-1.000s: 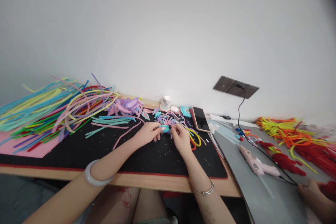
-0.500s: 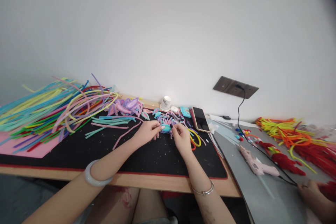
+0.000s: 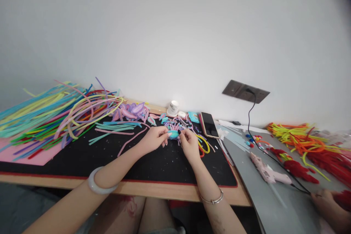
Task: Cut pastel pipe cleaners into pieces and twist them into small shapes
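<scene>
Above one mat (image 3: 164,168), two hands (image 3: 170,140) hold one blue loop (image 3: 173,134)

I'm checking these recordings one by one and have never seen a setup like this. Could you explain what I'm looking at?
There is no robot here: a person works with two bare hands. All the pictures come from one camera on that person's head, looking forward and down.

The left hand and right hand hold a small turquoise piece between their fingertips, above a black mat. To the left lies a big pile of colorful fuzzy stems. Toward the wall are a white cup and a phone.

On the gray surface to the right lies what looks like a pink glue gun. Another person's hand shows at the right edge; what it is doing is too blurred to tell.
</scene>
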`<move>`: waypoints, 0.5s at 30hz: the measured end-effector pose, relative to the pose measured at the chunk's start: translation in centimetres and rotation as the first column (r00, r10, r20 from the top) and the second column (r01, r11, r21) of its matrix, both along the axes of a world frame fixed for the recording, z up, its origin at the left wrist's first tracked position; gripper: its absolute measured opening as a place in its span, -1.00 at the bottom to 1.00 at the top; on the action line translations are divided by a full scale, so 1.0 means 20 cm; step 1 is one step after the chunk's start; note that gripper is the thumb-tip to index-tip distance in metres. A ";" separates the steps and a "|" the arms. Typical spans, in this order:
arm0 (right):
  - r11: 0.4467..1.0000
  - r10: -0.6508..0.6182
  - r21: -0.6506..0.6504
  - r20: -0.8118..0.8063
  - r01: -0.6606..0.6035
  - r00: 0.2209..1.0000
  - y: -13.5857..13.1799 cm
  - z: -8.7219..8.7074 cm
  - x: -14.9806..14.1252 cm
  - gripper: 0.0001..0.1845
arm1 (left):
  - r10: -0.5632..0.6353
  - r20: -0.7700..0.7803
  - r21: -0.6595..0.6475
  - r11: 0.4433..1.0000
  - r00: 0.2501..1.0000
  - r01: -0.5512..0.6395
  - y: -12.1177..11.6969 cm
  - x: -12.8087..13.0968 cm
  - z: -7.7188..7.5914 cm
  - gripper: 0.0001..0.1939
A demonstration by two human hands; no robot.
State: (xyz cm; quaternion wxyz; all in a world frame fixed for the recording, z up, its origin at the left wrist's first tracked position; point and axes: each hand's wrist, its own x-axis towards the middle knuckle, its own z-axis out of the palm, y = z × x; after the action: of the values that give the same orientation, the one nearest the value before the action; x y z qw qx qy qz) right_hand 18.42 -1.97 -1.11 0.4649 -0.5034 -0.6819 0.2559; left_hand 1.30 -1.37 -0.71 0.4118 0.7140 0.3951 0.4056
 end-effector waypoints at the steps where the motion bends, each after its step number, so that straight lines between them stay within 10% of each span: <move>1: 1.000 0.003 -0.006 -0.003 -0.003 1.000 0.00 0.00 0.00 -0.75 | -0.003 0.000 0.001 1.000 1.000 0.003 0.00 0.00 0.00 -0.75; 15: 0.997 -0.071 -0.032 -0.207 0.066 0.976 0.06 0.09 -0.01 -0.81 | -0.133 -0.159 -0.039 0.991 0.978 0.129 -0.02 0.01 -0.01 -0.69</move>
State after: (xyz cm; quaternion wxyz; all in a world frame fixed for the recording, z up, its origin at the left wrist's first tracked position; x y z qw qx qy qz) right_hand 18.16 -0.70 0.61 0.5358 -0.5028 -0.6087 0.2993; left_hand 1.54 -1.84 -0.89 0.4145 0.7630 0.3849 0.3127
